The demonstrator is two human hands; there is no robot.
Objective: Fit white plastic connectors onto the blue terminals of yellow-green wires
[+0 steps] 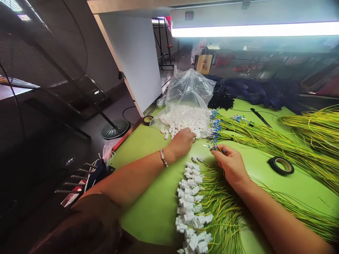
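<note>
My left hand point(182, 141) reaches into the near edge of a pile of small white plastic connector housings point(176, 125), its fingertips bent down among them. The pile spills from a clear plastic bag point(192, 86). My right hand point(230, 160) pinches yellow-green wires with blue-sleeved metal terminals point(211, 146), their tips pointing left. Below it lies a column of white housings point(189, 203) fitted on yellow-green wires point(222, 204). A large bundle of wires with blue terminals point(215, 125) lies behind my right hand.
A roll of black tape point(281, 165) sits at the right, another small tape roll point(148, 120) by the bag. Black-handled scissors or a blade point(261, 117) lie farther back, near more wires point(315, 125). A lit tube lamp point(254, 30) hangs above; a white panel point(132, 60) stands left.
</note>
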